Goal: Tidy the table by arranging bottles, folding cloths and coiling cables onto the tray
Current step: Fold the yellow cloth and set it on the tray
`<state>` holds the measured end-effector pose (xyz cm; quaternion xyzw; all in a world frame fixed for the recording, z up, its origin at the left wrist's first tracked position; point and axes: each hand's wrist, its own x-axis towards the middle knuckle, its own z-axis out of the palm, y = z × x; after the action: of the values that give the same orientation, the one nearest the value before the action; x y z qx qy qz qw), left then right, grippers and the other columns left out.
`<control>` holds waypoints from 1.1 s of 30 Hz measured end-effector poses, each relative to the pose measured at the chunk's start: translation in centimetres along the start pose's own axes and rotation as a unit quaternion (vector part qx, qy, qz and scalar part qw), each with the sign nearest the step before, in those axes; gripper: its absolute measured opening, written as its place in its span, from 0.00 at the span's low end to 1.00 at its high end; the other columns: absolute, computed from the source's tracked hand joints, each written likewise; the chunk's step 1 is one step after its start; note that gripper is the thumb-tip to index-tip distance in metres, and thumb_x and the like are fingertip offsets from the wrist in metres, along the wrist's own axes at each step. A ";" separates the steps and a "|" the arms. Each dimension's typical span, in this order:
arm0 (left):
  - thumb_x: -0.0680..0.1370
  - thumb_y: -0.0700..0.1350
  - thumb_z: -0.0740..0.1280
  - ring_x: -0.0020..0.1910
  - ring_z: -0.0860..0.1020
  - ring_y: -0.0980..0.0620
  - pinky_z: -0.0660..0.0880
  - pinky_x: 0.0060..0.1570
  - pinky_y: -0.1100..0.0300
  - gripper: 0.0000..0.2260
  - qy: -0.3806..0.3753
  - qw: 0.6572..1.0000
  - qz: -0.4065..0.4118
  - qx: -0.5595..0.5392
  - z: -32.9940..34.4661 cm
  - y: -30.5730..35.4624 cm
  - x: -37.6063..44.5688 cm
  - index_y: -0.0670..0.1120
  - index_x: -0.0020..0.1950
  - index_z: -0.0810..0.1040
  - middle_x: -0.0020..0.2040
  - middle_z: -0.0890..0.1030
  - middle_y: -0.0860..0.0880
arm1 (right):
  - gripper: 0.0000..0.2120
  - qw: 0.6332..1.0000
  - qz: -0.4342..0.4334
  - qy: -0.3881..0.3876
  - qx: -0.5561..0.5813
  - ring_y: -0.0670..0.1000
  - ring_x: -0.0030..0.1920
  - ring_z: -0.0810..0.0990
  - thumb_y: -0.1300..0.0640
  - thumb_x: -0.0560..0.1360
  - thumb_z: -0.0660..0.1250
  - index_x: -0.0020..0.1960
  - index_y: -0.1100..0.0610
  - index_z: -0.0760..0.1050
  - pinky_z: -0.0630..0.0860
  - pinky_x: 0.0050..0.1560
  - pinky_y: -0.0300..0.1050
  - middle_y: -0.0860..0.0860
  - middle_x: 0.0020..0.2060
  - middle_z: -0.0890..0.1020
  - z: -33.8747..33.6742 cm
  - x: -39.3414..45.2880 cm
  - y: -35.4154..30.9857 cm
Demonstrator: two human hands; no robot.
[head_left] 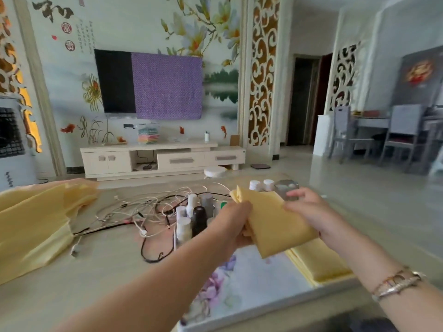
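Observation:
I hold a folded yellow cloth (pixel 275 226) above the tray, my left hand (pixel 233 224) gripping its left edge and my right hand (pixel 309 212) pinching its right edge. Under it lies the white tray with a purple flower print (pixel 239 283), with a stack of folded yellow cloths (pixel 321 264) at its right side. Several bottles (pixel 191 219) stand at the tray's far end, white ones and a dark one. A tangle of white and black cables (pixel 143 212) lies on the table left of the bottles. Unfolded yellow cloth (pixel 31 226) is heaped at the far left.
The beige table (pixel 96 271) runs under everything; its right edge drops to a tiled floor. Two white-capped bottles (pixel 261 185) and a clear jar (pixel 286 188) stand behind the held cloth. A TV cabinet (pixel 163 159) stands at the far wall.

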<state>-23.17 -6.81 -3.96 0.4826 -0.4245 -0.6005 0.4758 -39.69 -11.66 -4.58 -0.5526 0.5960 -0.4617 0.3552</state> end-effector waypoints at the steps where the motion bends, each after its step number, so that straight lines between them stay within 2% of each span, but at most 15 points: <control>1: 0.80 0.39 0.56 0.45 0.78 0.47 0.80 0.42 0.51 0.09 0.000 1.000 -0.014 0.019 1.0 -0.7 0.8 0.44 0.56 0.73 0.50 0.78 0.43 | 0.15 1.000 0.003 0.009 -0.023 0.54 0.47 0.76 0.63 0.74 0.68 0.58 0.54 0.71 0.69 0.40 0.42 0.55 0.52 0.77 -1.0 0.4 0.8; 4: 0.79 0.37 0.58 0.49 0.79 0.46 0.81 0.36 0.54 0.13 0.005 0.997 -0.038 0.059 3.1 -2.4 2.7 0.42 0.64 0.70 0.55 0.78 0.43 | 0.15 0.996 0.011 0.026 -0.085 0.54 0.41 0.75 0.66 0.73 0.67 0.57 0.55 0.70 0.69 0.40 0.43 0.56 0.44 0.78 -3.0 2.1 3.5; 6: 0.79 0.35 0.59 0.47 0.79 0.48 0.81 0.33 0.56 0.15 0.005 0.996 -0.040 0.080 4.1 -3.2 3.5 0.42 0.66 0.70 0.55 0.77 0.43 | 0.15 0.992 0.005 0.036 -0.121 0.52 0.36 0.73 0.66 0.73 0.66 0.58 0.56 0.70 0.67 0.36 0.43 0.53 0.38 0.76 -3.8 2.7 5.0; 7: 0.79 0.35 0.59 0.46 0.79 0.49 0.81 0.32 0.57 0.15 0.003 0.995 -0.041 0.092 4.6 -3.6 3.9 0.42 0.66 0.70 0.55 0.77 0.43 | 0.15 0.989 -0.001 0.041 -0.142 0.52 0.36 0.73 0.65 0.73 0.66 0.57 0.55 0.69 0.67 0.36 0.43 0.51 0.37 0.75 -4.1 3.0 5.6; 11: 0.78 0.33 0.60 0.48 0.78 0.48 0.81 0.35 0.56 0.14 0.000 0.991 -0.062 0.118 5.9 -4.8 5.0 0.41 0.63 0.72 0.54 0.77 0.43 | 0.13 0.969 -0.019 0.064 -0.237 0.52 0.42 0.77 0.61 0.73 0.64 0.54 0.49 0.69 0.73 0.45 0.45 0.49 0.41 0.76 -5.1 3.0 6.8; 14: 0.79 0.34 0.60 0.52 0.79 0.45 0.81 0.34 0.57 0.14 0.003 0.987 -0.063 0.145 6.6 -5.7 5.5 0.42 0.63 0.73 0.57 0.77 0.42 | 0.13 0.948 -0.033 0.067 -0.308 0.54 0.47 0.78 0.59 0.73 0.63 0.57 0.50 0.69 0.75 0.49 0.48 0.50 0.47 0.79 -5.4 2.4 6.6; 17: 0.80 0.35 0.58 0.45 0.79 0.46 0.80 0.29 0.57 0.11 0.010 0.987 -0.075 0.143 7.2 -6.0 5.4 0.42 0.61 0.72 0.48 0.76 0.43 | 0.15 0.907 -0.113 0.089 -0.396 0.55 0.59 0.75 0.58 0.76 0.63 0.62 0.53 0.69 0.73 0.54 0.47 0.52 0.58 0.77 -4.8 1.8 6.3; 20: 0.80 0.34 0.54 0.39 0.78 0.47 0.81 0.34 0.54 0.11 0.011 0.989 -0.094 0.113 7.3 -5.6 4.7 0.42 0.55 0.74 0.43 0.76 0.43 | 0.16 0.921 -0.157 0.030 -0.354 0.52 0.63 0.73 0.56 0.79 0.60 0.66 0.52 0.70 0.71 0.58 0.45 0.50 0.63 0.75 -3.5 0.5 5.6; 22: 0.80 0.35 0.54 0.41 0.81 0.46 0.82 0.40 0.51 0.13 -0.004 0.989 -0.091 0.115 6.9 -5.4 4.5 0.41 0.57 0.76 0.44 0.79 0.43 | 0.18 0.910 -0.143 -0.051 -0.385 0.54 0.69 0.68 0.52 0.82 0.55 0.71 0.52 0.66 0.66 0.66 0.47 0.51 0.70 0.70 -2.6 -0.2 5.7; 24: 0.81 0.35 0.54 0.42 0.80 0.48 0.82 0.42 0.49 0.11 -0.002 0.988 -0.096 0.117 6.0 -5.1 4.0 0.38 0.55 0.75 0.44 0.77 0.45 | 0.24 0.863 -0.115 -0.124 -0.476 0.54 0.77 0.53 0.46 0.83 0.47 0.77 0.52 0.54 0.52 0.74 0.49 0.52 0.77 0.57 -2.3 -0.6 6.5; 26: 0.81 0.34 0.55 0.48 0.78 0.49 0.81 0.47 0.48 0.06 0.006 0.987 -0.102 0.127 4.8 -4.6 3.5 0.39 0.50 0.71 0.44 0.74 0.46 | 0.28 0.823 -0.073 -0.161 -0.540 0.52 0.78 0.41 0.42 0.82 0.41 0.79 0.50 0.45 0.39 0.76 0.52 0.50 0.78 0.47 -2.6 -0.8 7.3; 27: 0.81 0.34 0.56 0.51 0.77 0.48 0.81 0.47 0.48 0.05 0.017 0.988 -0.097 0.121 4.0 -4.3 3.2 0.39 0.51 0.70 0.46 0.74 0.45 | 0.28 0.814 -0.061 -0.162 -0.555 0.51 0.77 0.39 0.40 0.82 0.40 0.79 0.49 0.43 0.36 0.75 0.54 0.49 0.78 0.45 -2.7 -0.9 7.5; 29: 0.81 0.36 0.57 0.51 0.77 0.47 0.82 0.41 0.50 0.06 0.036 0.991 -0.077 0.105 2.2 -3.8 2.7 0.41 0.56 0.71 0.51 0.74 0.44 | 0.28 0.812 -0.083 -0.130 -0.564 0.50 0.77 0.39 0.40 0.81 0.40 0.79 0.48 0.44 0.34 0.74 0.55 0.48 0.78 0.46 -2.6 -1.3 7.3; 31: 0.81 0.38 0.58 0.49 0.77 0.48 0.81 0.36 0.51 0.06 0.047 0.992 -0.065 0.096 0.2 -3.2 2.0 0.43 0.56 0.72 0.53 0.75 0.44 | 0.27 0.822 -0.151 -0.071 -0.545 0.47 0.78 0.43 0.41 0.82 0.41 0.78 0.49 0.49 0.34 0.75 0.54 0.47 0.78 0.51 -1.9 -2.0 6.0; 33: 0.81 0.38 0.59 0.45 0.77 0.49 0.81 0.36 0.52 0.05 0.046 0.993 -0.052 0.098 -2.4 -2.6 0.9 0.43 0.53 0.75 0.50 0.76 0.45 | 0.24 0.844 -0.223 -0.028 -0.487 0.45 0.77 0.48 0.45 0.83 0.45 0.77 0.48 0.55 0.36 0.75 0.50 0.46 0.77 0.58 -0.4 -3.2 4.1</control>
<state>-21.33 -7.36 -7.03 0.5753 -0.4332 -0.5571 0.4136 -40.96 -8.55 -8.56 -0.7849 0.5951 -0.1634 -0.0556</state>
